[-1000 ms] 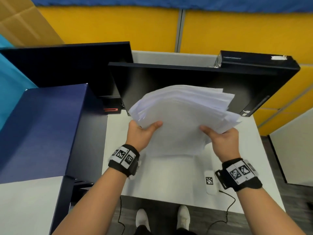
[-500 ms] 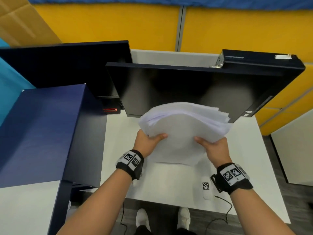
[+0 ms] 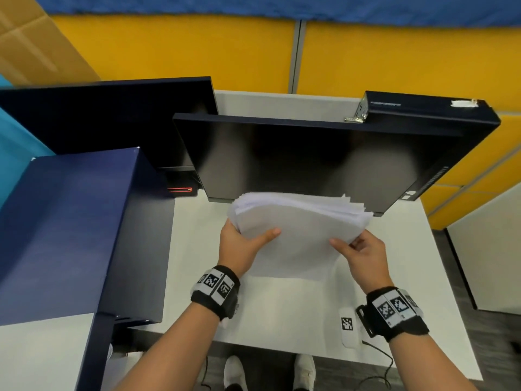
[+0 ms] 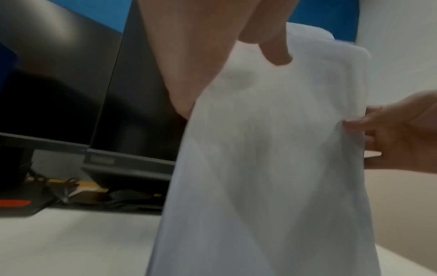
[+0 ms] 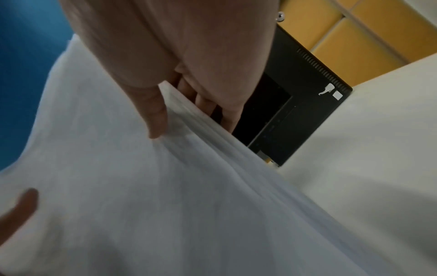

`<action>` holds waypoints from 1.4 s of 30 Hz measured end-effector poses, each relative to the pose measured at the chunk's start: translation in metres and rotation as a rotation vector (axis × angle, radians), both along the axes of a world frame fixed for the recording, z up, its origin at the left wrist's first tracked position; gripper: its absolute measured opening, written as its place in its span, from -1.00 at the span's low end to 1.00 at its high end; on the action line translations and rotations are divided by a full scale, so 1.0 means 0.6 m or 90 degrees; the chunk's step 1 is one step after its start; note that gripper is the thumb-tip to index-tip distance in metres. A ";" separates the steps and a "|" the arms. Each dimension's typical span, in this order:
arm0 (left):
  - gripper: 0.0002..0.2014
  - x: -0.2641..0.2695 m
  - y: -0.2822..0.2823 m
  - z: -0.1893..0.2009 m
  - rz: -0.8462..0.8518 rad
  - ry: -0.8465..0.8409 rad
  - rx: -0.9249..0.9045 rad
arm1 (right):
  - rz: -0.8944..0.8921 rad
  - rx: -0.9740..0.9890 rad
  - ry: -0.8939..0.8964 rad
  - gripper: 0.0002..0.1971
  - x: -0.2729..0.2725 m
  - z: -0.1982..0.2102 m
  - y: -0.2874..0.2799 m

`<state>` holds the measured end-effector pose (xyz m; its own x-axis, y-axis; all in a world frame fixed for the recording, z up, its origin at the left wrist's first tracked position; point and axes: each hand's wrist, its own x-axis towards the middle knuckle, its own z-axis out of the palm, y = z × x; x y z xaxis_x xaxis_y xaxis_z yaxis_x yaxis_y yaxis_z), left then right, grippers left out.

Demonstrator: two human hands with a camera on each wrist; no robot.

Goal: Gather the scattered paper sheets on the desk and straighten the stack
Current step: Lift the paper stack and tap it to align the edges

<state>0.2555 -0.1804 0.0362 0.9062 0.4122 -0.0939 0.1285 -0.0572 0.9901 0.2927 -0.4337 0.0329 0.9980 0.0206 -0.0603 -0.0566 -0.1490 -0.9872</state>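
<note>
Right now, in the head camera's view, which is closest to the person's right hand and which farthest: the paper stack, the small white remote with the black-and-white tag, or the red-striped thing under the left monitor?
1. Paper stack: held by the right hand at its right edge.
2. White remote: on the desk, below that hand's wrist.
3. Red-striped thing: far left, under the left monitor.

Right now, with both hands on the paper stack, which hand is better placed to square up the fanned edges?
Probably the right hand. The paper stack fans out at its far right corner, just above that hand's fingers. The left hand grips the neater left edge, thumb on top, and can steady it.
</note>
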 end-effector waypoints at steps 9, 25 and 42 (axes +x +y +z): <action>-0.68 0.004 -0.056 0.093 0.208 -0.103 -0.114 | -0.135 0.084 -0.065 -0.44 -0.018 0.101 0.057; -0.77 0.008 -0.049 0.108 0.161 -0.118 -0.052 | -0.158 0.061 -0.149 -0.70 0.011 0.116 0.061; -0.70 0.022 0.012 -0.002 -0.075 0.042 0.032 | -0.005 0.005 -0.024 -0.71 0.017 0.017 0.010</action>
